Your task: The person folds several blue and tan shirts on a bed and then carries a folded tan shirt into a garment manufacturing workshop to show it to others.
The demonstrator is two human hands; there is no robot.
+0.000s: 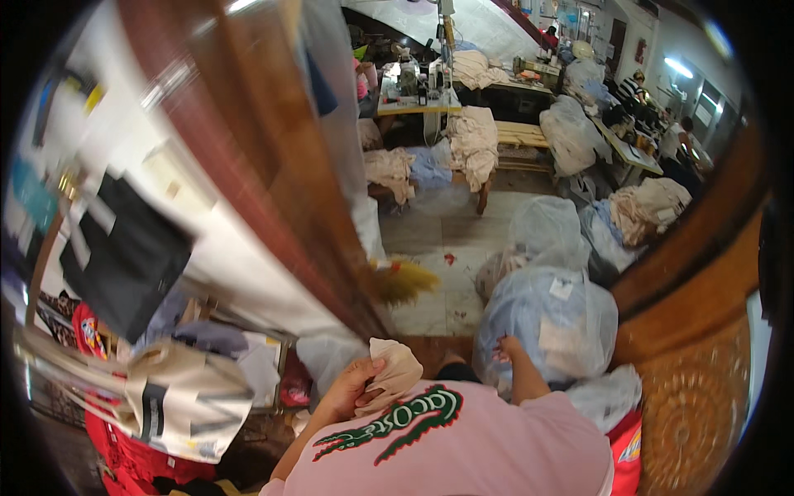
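Observation:
My left hand (356,382) is closed around a crumpled pale beige piece of cloth (397,370), held up in front of my pink shirt. My right hand (507,350) is lowered ahead of me, overlapping a big clear plastic bag (597,318) stuffed with light blue and beige fabric. Whether this hand touches the bag cannot be made out, and its fingers are too small and blurred to read.
A wooden door frame (273,198) rises at my left, and a carved wooden panel (682,413) stands at my right. A yellow broom head (405,283) is by the doorway. Beyond are sewing tables (420,107), a wooden bench (521,134), heaped fabric and several people.

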